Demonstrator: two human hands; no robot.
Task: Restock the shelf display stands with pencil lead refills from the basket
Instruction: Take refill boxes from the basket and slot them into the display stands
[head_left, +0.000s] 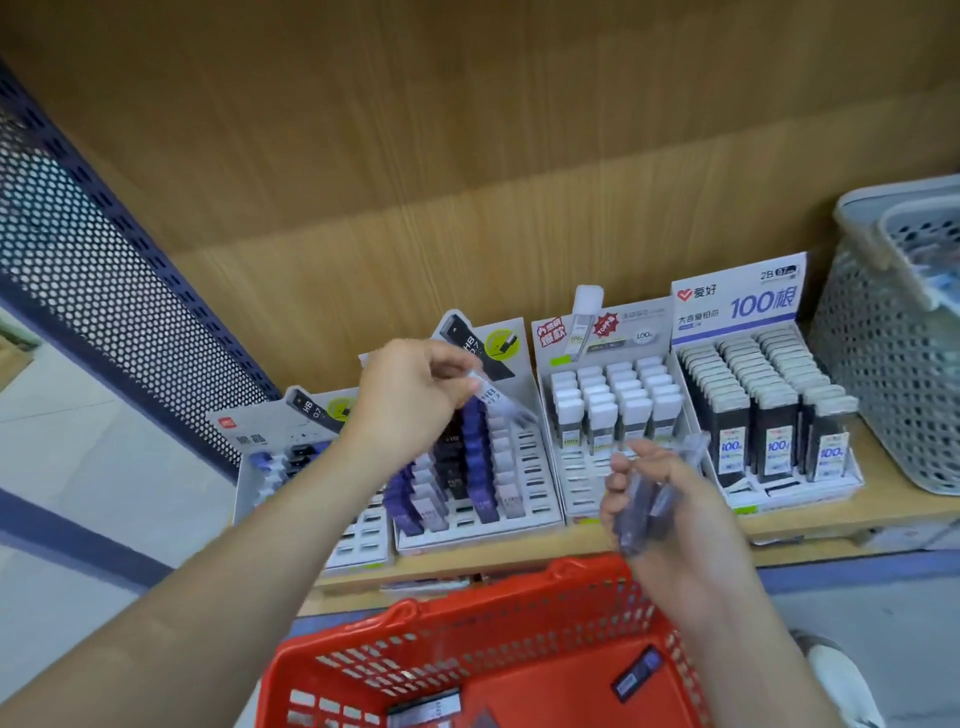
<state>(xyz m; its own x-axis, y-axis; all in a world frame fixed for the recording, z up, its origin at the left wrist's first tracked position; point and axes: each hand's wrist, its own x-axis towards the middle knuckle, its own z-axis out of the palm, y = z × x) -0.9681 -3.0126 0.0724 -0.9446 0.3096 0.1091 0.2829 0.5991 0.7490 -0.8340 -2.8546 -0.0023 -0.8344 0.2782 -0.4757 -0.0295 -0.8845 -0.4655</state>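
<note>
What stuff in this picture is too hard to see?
Head view:
- Single refill in the left hand: motion blur, label unreadable past "HB".
- Bundle in the right hand: blurred, count unclear.
- Grey basket: cut by the right edge, contents unclear.
- Red basket: cut by the bottom edge.
- Leftmost stand: partly behind the left arm.

The left grip was raised above and beyond the red basket, forearm extended, fingertips pinching a single refill case. The right grip was held above the basket's far rim, fingers curled round a refill bundle.
</note>
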